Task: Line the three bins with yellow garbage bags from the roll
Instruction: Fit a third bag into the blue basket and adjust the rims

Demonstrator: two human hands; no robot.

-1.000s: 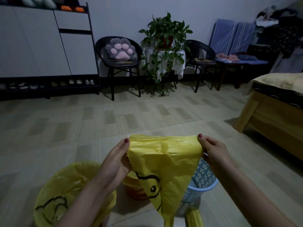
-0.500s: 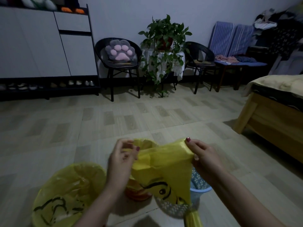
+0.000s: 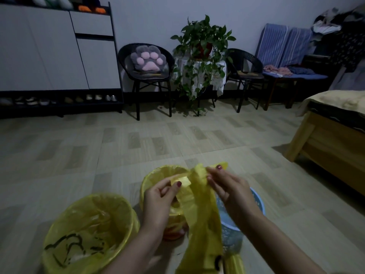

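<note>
A loose yellow garbage bag hangs between my hands above the bins. My left hand pinches one edge of its mouth and my right hand pinches the bunched top. On the floor at the lower left stands a bin lined with a yellow bag. Behind my left hand is a second bin lined in yellow. A blue perforated bin with no liner sits under my right forearm. The yellow roll shows at the bottom edge.
A wooden bed frame stands at the right. Two black chairs, a potted plant and a white cabinet with a shoe shelf line the far wall. Tiled floor stretches ahead.
The bag was stretched wide between my hands; now my hands have come together and lower, bunching its top. The view has tipped down a little.
</note>
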